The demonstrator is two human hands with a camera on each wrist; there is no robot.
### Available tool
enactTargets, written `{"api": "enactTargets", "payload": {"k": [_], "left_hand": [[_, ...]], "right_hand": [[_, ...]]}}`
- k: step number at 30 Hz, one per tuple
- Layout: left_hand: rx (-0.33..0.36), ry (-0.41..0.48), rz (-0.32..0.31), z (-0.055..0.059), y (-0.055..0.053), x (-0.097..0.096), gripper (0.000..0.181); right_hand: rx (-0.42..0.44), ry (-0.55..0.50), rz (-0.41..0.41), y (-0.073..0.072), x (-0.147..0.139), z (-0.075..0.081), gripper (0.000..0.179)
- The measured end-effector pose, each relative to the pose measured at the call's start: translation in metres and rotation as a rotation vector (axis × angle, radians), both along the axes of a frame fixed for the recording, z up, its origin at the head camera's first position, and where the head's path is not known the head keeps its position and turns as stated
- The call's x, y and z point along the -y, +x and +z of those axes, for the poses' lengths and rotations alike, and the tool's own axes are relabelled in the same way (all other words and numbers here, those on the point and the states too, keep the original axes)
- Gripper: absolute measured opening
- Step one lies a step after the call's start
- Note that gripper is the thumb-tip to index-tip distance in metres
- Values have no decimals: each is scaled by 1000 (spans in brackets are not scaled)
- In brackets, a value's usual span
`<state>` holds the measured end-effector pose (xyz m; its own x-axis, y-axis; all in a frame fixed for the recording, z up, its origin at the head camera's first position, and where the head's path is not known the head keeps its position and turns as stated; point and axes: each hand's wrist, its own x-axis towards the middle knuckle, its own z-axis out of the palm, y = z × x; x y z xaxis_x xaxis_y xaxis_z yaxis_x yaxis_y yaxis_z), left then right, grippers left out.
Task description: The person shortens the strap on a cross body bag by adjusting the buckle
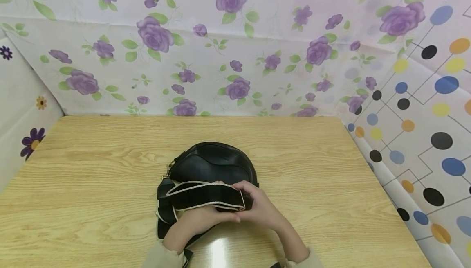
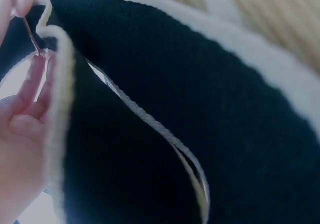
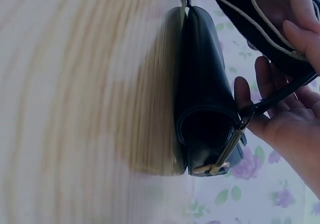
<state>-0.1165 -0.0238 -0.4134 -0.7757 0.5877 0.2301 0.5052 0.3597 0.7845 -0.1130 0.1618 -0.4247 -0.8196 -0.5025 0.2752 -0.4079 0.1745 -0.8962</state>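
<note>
A black rounded handbag [image 1: 213,163] lies on the table, with a wide black strap [image 1: 206,196] edged in white folded in front of it. My left hand [image 1: 200,220] holds the folded strap from the near side, most of its fingers hidden behind the band. At the strap's right end, beside a thin metal slider [image 1: 242,199], my right hand [image 1: 259,206] grips it between thumb and fingers. The two thumbs come close together below. Up close, the strap [image 2: 240,99] fills most of the left wrist view. A metal clasp [image 3: 231,151] shows at the bag's end in the right wrist view.
The wood-grain table [image 1: 92,178] meets a flower-printed wall covering [image 1: 206,55] at the back and a dotted one [image 1: 423,137] on the right. More strap [image 1: 165,202] hangs down the bag's left side from a metal clip [image 1: 169,170].
</note>
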Motion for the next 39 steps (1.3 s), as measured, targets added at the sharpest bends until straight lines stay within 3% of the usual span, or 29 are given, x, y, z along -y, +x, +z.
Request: {"api": "enactTargets", "payload": {"k": [4,11,15,19,23,29,35,39], "left_hand": [[43,0,-67,-3,-1,3,38],[13,-18,-46,-7,-1,6,36],[51,35,-68,-10,-2,7,36],[104,99,-44,-11,-2,9,34],[106,90,-31,-11,-2,14,34],[172,7,-73,-13,-4,27,29],[271,71,-120,-12,-7,31,12],[265,113,-170,-13,-10,34,13]], "right_hand": [[12,-45,33,4,0,11,43],[70,-73,69,8,-3,23,43],[79,-98,67,6,-6,15,45],[107,-122,50,1,-9,2,46],[132,-144,31,0,-12,-2,46],[111,-171,51,1,-16,2,46],[84,-196,114,1,-21,1,41],[73,-207,151,0,-24,-1,40]]}}
